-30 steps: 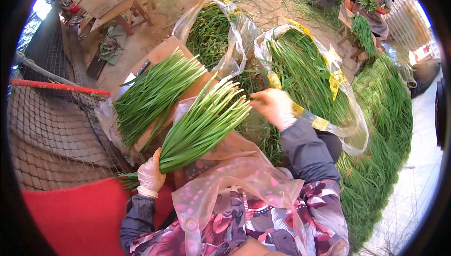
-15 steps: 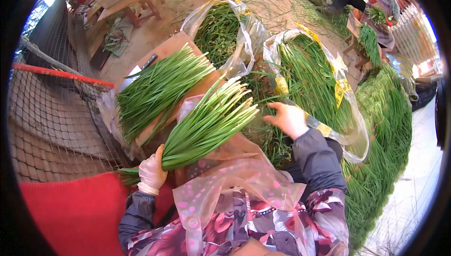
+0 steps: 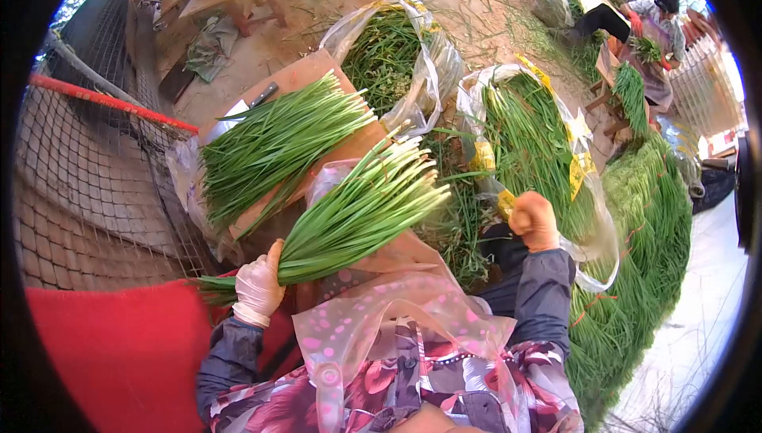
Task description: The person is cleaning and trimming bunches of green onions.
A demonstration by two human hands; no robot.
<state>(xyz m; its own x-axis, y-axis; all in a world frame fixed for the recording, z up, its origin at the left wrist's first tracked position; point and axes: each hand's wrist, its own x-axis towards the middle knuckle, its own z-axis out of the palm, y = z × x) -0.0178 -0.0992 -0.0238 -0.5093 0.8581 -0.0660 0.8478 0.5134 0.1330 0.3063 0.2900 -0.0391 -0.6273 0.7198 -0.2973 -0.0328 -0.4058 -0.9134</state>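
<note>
Your left hand (image 3: pixel 259 288) clamped on leafy end of green bundle (image 3: pixel 357 219), over apron (image 3: pixel 444 300); right hand (image 3: pixel 533 221) fisted, any contents hidden, near bag (image 3: pixel 583 167). Slack left grip could let fanned stalks (image 3: pixel 401 187) spill.

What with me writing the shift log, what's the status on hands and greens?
Left hand gripping leafy end of green bunch. Right hand curled shut, apart from bunch. Second bunch lying on board. Plastic bag's rim close beside right hand.
</note>
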